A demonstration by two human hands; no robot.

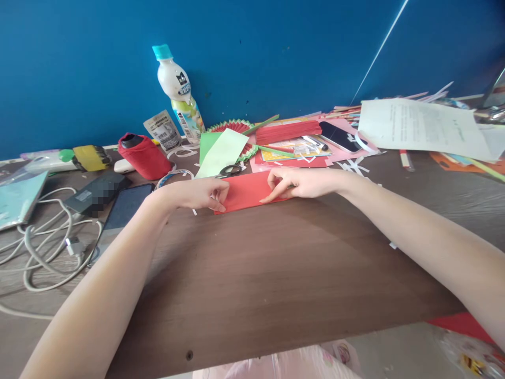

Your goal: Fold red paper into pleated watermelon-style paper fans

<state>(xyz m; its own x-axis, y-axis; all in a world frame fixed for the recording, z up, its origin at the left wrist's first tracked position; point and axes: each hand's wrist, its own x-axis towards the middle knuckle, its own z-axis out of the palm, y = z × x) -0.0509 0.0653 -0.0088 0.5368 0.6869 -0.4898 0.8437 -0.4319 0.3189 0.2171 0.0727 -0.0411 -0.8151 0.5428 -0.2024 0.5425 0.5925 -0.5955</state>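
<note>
A flat strip of red paper [246,190] lies on the brown table between my hands. My left hand [207,193] has its fingers closed at the paper's left end, with the thumb at the near corner. My right hand [298,183] rests over the right end, its index finger stretched out along the near edge and its fingers apart. Just behind the strip are a pale green sheet [224,150], dark-handled scissors [231,170] and a red and green pleated paper fan [232,126].
A bottle [179,92] stands by the blue wall. Phones, white cables [35,252] and a red-wrapped object [145,157] sit at left. Behind are folded red paper [290,131] and white scraps; a printed sheet [418,126] lies right. The table's front edge [252,355] is near.
</note>
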